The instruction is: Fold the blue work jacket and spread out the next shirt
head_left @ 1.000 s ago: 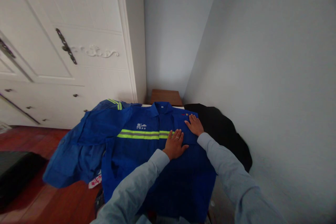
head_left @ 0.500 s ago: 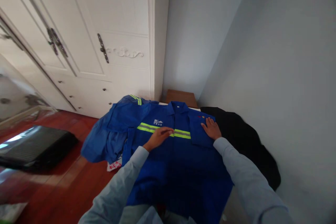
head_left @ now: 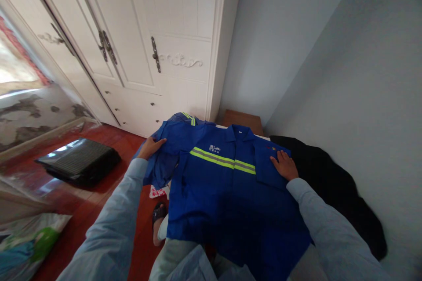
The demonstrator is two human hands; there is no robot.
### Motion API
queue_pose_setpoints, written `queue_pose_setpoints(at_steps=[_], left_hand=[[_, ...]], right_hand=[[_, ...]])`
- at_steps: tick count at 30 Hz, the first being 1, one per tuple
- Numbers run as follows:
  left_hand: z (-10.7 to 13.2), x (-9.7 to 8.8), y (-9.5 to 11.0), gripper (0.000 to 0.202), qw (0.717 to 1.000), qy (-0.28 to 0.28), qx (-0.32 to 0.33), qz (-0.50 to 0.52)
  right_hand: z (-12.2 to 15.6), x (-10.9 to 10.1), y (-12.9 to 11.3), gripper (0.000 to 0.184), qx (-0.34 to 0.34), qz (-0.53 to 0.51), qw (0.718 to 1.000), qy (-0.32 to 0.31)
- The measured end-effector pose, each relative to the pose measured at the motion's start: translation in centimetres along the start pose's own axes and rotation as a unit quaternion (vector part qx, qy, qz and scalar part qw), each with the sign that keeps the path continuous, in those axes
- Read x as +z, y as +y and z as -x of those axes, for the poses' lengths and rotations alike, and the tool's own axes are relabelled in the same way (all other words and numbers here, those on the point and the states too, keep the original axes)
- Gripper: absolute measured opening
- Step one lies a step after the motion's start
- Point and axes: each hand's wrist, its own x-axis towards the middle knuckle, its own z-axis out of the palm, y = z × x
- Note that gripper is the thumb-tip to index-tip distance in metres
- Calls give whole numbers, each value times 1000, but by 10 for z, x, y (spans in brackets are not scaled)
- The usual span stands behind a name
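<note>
1. A blue jacket (head_left: 217,197) lies spread front up before the person, collar (head_left: 242,136) pointing away, hem falling toward the person's lap.
2. A yellow-green and grey band (head_left: 214,158) runs across its chest, with a white logo (head_left: 214,148) just above it.
3. The right hand (head_left: 285,165) is open, fingers spread, palm down on the folded sleeve (head_left: 268,169), which lies across that side of the chest.
4. The left hand (head_left: 151,147) is at the end of the outstretched sleeve (head_left: 180,135), fingers partly bent; I can't tell from here whether it pinches the cloth.
5. Under that sleeve a second blue garment (head_left: 161,169) hangs down, a striped piece of it showing beyond.
6. Black cloth (head_left: 329,184) is heaped beside the jacket on the person's right, along the grey wall (head_left: 372,109).
7. Past the collar there's a brown wooden piece (head_left: 242,118), next to the tall white wardrobe (head_left: 181,17).
8. On the red wood floor (head_left: 132,149), off to the left, sit a black case (head_left: 79,160) and, nearer, a plastic bag (head_left: 49,228) with green and blue on it.
</note>
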Motion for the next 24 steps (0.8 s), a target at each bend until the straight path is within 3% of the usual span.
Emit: queue_pose_setpoints(at_steps=[3,7,11,14,16,19,22,24], left_hand=[[5,11,9,31,999,-24,-15,27],[12,23,32,30,996,5,30,79],[24,38,72,31,990,29,98,95],[46,61,114,35,980,29,192,47],[70,85,140,46,966,0,257,-40],[109,126,164,51,920,-95,328,-194],[137,160,163,42,885,-164,365,-238],[144,170,152,38,865,-198,383,-258]], right_hand=[[0,1,0,76,-5,6,1000,3],[0,1,-1,75,-2,11,1000,6],[3,-2,-5,74,8,17,1000,-2],[4,-5,-6,73,13,14,1000,-11],[5,-6,-7,73,14,9,1000,-13],[5,-7,-7,73,17,-2,1000,-9],[6,-8,-8,73,19,-9,1000,-12],[8,-9,-9,73,17,-11,1000,-13]])
